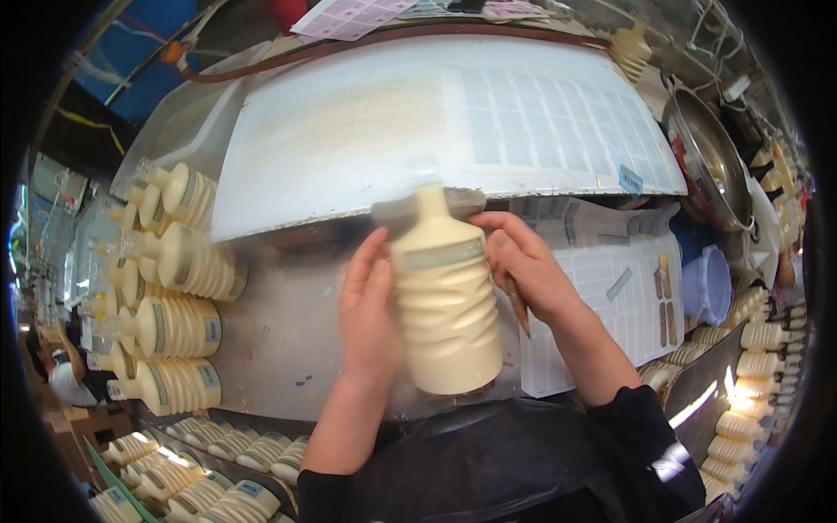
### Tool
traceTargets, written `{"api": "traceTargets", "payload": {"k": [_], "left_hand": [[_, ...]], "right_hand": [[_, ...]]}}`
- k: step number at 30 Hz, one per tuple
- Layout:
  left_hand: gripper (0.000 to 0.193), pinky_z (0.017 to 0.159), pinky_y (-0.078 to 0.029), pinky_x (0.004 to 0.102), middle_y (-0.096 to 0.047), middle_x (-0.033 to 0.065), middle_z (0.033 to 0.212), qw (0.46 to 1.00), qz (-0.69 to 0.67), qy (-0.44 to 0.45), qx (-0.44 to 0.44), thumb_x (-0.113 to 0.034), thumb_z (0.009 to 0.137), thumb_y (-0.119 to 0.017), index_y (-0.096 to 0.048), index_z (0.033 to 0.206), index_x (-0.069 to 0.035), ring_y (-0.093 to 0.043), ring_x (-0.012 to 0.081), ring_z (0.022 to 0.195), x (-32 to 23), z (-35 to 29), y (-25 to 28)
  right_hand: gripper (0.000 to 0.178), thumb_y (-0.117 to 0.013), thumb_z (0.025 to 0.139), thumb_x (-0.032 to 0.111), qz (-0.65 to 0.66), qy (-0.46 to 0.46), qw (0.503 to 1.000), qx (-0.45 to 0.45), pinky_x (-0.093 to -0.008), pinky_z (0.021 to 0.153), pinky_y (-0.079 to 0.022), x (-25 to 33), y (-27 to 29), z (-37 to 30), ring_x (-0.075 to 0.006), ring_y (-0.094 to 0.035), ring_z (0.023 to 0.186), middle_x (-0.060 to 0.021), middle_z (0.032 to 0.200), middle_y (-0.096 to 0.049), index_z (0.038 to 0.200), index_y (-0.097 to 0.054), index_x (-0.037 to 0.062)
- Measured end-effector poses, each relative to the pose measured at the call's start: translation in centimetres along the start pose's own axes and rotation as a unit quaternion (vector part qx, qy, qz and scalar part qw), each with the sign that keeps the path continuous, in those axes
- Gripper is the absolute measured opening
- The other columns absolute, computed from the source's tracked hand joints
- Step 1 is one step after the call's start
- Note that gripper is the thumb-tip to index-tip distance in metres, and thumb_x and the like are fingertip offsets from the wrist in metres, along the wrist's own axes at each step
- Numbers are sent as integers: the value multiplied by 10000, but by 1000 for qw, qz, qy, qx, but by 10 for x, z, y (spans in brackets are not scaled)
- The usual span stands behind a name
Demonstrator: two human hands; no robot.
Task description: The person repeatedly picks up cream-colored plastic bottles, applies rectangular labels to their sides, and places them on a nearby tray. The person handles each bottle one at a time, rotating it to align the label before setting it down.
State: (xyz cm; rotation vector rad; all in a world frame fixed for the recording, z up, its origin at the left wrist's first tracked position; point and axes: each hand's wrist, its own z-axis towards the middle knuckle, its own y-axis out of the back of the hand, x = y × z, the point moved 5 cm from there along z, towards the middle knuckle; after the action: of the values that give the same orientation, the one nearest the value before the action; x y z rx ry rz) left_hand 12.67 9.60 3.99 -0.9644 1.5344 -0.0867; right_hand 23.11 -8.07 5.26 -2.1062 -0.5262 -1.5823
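Note:
A cream plastic bottle [445,322] with a ridged body lies in front of me, its neck pointing away. A label strip [443,254] crosses its shoulder. Behind the neck is a grey pad-like piece [471,200], partly hidden by the bottle. My left hand [370,305] is along the bottle's left side, fingers stretched and slightly blurred; whether it touches is unclear. Against the right side, near the label's end, is my right hand [527,266]. Its fingers are curled round a brown pointed tool [518,309], whose tip sticks out below.
A white board [349,113] carries a label sheet [540,122]. More bottles [179,327] lie stacked at left, with others [758,366] at right. A printed sheet [575,322], a purple bucket [707,283] and a metal pan [711,157] are on the right. Another person [74,370] is far left.

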Motion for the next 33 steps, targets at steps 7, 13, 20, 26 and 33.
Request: {"api": "traceTargets", "payload": {"k": [7, 13, 20, 26, 33], "left_hand": [[742, 1153, -368, 385, -467, 134, 1442, 985, 151, 23, 78, -183, 919, -686, -301, 1531, -16, -450, 239, 1361, 10, -20, -4], [796, 1129, -407, 407, -483, 184, 1434, 976, 192, -26, 94, -172, 875, -754, -315, 1516, 3, -494, 275, 1333, 14, -21, -6], [751, 1110, -428, 416, -520, 208, 1403, 957, 265, -78, 89, -154, 864, -747, -373, 1488, 33, -527, 300, 1310, 10, -21, -8], [784, 1125, -418, 412, -515, 208, 1430, 978, 191, -36, 78, -107, 857, -723, -344, 1531, 23, -517, 300, 1333, 20, -20, -2], [767, 1126, -426, 404, -502, 182, 1456, 984, 162, -2, 76, -48, 858, -650, -320, 1548, 20, -514, 284, 1340, 19, -20, -9]], "right_hand": [[498, -585, 1039, 279, -1, -58, 997, 45, -184, 624, -412, -13, 4, -25, -18, -478, 721, 43, 898, -594, 1459, -512, 22], [447, -576, 1036, 251, -24, -49, 998, 34, -184, 649, -419, -18, -3, -26, -19, -494, 757, 36, 961, -634, 1407, -570, 2], [437, -568, 1026, 207, -95, -8, 995, 15, -231, 735, -489, -2, -12, -30, -58, -562, 828, 18, 979, -658, 1411, -576, -1], [449, -611, 988, 198, -191, -11, 982, -6, -276, 748, -506, 13, -16, -36, -86, -588, 828, -43, 965, -675, 1404, -591, 32], [437, -621, 970, 237, -242, 53, 968, -30, -360, 788, -529, 14, -13, -37, -241, -667, 850, -168, 1014, -700, 1362, -610, 45]]}}
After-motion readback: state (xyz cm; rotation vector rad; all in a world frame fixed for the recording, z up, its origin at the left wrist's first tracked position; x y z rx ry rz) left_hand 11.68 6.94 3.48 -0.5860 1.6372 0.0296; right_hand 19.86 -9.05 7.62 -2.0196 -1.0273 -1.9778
